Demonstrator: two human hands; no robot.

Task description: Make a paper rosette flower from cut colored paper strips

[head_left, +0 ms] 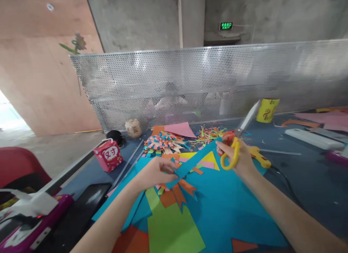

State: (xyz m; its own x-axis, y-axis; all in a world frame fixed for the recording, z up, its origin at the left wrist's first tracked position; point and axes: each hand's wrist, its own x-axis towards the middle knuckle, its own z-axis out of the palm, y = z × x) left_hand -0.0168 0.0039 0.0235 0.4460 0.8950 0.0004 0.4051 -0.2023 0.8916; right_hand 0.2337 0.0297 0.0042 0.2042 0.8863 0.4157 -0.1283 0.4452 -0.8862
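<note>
My left hand [160, 171] pinches the lower end of a long blue paper strip [195, 160], which slants up to my right hand [239, 156]. In that right hand are yellow-handled scissors [236, 151], blades pointing up and away, while its fingertips touch the strip's upper end. Beneath lie a large blue sheet [223, 205] and a green piece of paper [174, 229]. Orange cut pieces with notched ends [179, 195] rest below my left hand. Behind the hands sits a heap of fringed multicoloured paper [164, 141].
A hot glue gun [259, 158] with a cord lies right of my right hand. Paper shreds [209, 134], a yellow tape roll [268, 110] and a red box [108, 155] stand farther back. A black phone [84, 205] and power strip [40, 227] lie left. A perforated metal panel [174, 75] borders the table.
</note>
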